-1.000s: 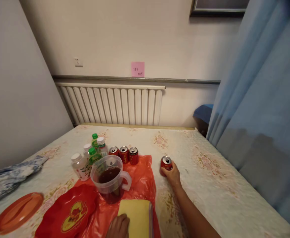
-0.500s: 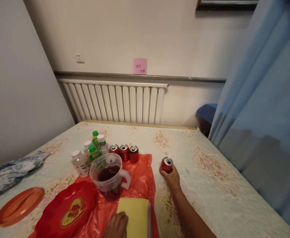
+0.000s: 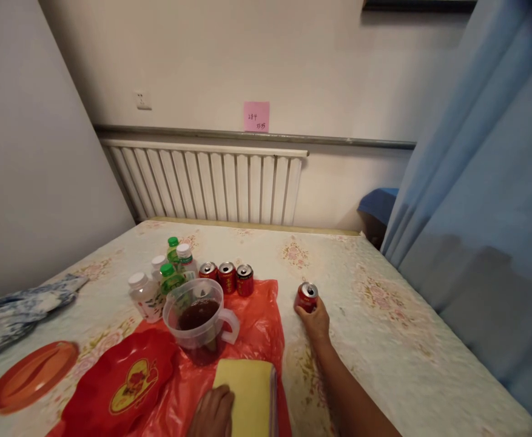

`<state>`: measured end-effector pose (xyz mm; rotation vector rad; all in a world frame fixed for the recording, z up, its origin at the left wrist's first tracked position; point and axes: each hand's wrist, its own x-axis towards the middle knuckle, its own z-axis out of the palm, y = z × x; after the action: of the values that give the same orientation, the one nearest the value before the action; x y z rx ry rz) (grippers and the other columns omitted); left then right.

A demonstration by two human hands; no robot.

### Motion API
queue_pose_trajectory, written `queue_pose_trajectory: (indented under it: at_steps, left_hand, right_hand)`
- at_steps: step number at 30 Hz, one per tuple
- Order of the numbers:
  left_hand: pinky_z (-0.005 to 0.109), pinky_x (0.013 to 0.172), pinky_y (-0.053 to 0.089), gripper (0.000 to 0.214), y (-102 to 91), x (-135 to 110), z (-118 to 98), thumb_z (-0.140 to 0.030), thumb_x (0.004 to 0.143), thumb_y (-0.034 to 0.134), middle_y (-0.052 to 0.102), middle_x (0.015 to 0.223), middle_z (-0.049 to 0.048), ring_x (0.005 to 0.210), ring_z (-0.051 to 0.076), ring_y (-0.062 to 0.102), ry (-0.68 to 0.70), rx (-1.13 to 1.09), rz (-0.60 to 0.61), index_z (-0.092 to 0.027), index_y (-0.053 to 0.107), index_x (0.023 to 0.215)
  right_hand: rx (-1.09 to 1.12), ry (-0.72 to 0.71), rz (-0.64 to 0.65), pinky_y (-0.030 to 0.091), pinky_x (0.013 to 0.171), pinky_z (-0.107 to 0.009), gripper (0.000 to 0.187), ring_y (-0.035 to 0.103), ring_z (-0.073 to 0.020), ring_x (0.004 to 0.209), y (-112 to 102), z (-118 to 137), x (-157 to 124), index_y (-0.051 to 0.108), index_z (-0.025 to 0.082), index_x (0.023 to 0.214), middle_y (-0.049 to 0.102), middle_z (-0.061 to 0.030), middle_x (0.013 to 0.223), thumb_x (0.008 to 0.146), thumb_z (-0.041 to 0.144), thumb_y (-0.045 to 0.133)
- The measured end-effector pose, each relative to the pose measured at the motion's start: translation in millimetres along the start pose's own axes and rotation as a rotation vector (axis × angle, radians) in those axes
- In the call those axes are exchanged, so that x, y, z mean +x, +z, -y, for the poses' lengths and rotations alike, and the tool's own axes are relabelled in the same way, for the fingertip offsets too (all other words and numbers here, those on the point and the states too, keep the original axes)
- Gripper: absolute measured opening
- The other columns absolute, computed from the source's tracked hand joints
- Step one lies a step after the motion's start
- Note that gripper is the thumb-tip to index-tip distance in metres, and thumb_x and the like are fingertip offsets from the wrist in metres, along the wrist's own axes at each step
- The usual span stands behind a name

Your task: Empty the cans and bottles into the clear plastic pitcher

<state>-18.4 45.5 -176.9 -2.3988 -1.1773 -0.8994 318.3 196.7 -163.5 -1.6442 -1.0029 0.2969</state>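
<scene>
My right hand (image 3: pixel 316 321) is wrapped round a red drink can (image 3: pixel 306 297), its tab opening facing up, at the right of the red plastic sheet. My left hand (image 3: pixel 212 413) lies on the left edge of a folded yellow cloth (image 3: pixel 247 394), fingers resting on it and not gripping. Behind the cloth stands a clear plastic jug (image 3: pixel 193 328) partly filled with dark brown liquid, handle to the right. Three more red cans (image 3: pixel 227 278) stand in a row beyond the jug, opened at the top.
Several bottles with white and green caps (image 3: pixel 145 297) cluster left of the jug. A red scalloped tray (image 3: pixel 93 388) lies on the red plastic sheet (image 3: pixel 261 315); an orange lid (image 3: pixel 33 376) and a blue-white cloth (image 3: pixel 24 312) are further left. A blue curtain (image 3: pixel 466 230) hangs at the right.
The view has tilted down slightly, so things sit a little differently in it. Both hands keep their places on the can and the cloth.
</scene>
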Motion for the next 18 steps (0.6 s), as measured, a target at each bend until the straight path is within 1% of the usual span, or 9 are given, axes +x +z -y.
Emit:
queue_pose_trajectory:
  at_steps: [4, 8, 13, 16, 18]
  left_hand:
    - [0.031, 0.081, 0.055, 0.025, -1.7, 0, -1, -0.021, 0.092, 0.04, 0.07, 0.1, 0.007, 0.091, 0.019, 0.067, -0.005, 0.01, 0.003, -0.021, 0.061, 0.107]
    - [0.032, 0.081, 0.055, 0.025, -3.7, 0, -3, -0.02, 0.091, 0.042, 0.07, 0.1, 0.0072, 0.092, 0.021, 0.067, 0.005, 0.029, 0.004, -0.021, 0.061, 0.107]
    - [0.033, 0.081, 0.054, 0.024, -4.7, 1, -7, -0.018, 0.091, 0.042, 0.069, 0.1, 0.0076, 0.09, 0.02, 0.066, -0.05, -0.013, 0.022, -0.02, 0.06, 0.106]
    - [0.034, 0.083, 0.053, 0.024, -3.7, 1, -8, -0.016, 0.09, 0.043, 0.068, 0.1, 0.0069, 0.091, 0.021, 0.065, -0.071, -0.032, 0.011, -0.02, 0.061, 0.106]
    - [0.034, 0.083, 0.053, 0.025, -2.7, -1, -8, -0.015, 0.089, 0.045, 0.067, 0.101, 0.0066, 0.092, 0.021, 0.064, -0.083, -0.045, 0.025, -0.02, 0.061, 0.107]
  right_hand:
    - [0.015, 0.0, 0.027, 0.05, 0.08, -0.037, 0.053, 0.066, -0.0269, 0.086, -3, -1, -2, 0.063, 0.019, 0.102, 0.071, -0.0057, 0.094, 0.055, 0.042, 0.073]
    - [0.046, 0.009, 0.057, 0.051, 0.081, -0.039, 0.06, 0.066, -0.0277, 0.089, -9, -1, -5, 0.061, 0.017, 0.109, 0.071, -0.0077, 0.1, 0.054, 0.039, 0.074]
    - [0.072, 0.018, 0.078, 0.051, 0.083, -0.042, 0.063, 0.066, -0.0293, 0.094, -18, 2, -6, 0.06, 0.018, 0.113, 0.071, -0.008, 0.104, 0.053, 0.034, 0.073]
    - [0.076, 0.021, 0.098, 0.052, 0.082, -0.042, 0.062, 0.066, -0.0287, 0.093, -21, 5, -4, 0.06, 0.019, 0.112, 0.071, -0.0069, 0.104, 0.053, 0.033, 0.073]
    - [0.076, 0.029, 0.105, 0.052, 0.08, -0.041, 0.063, 0.066, -0.0278, 0.093, -22, 6, -3, 0.06, 0.019, 0.113, 0.071, -0.0063, 0.104, 0.053, 0.033, 0.072]
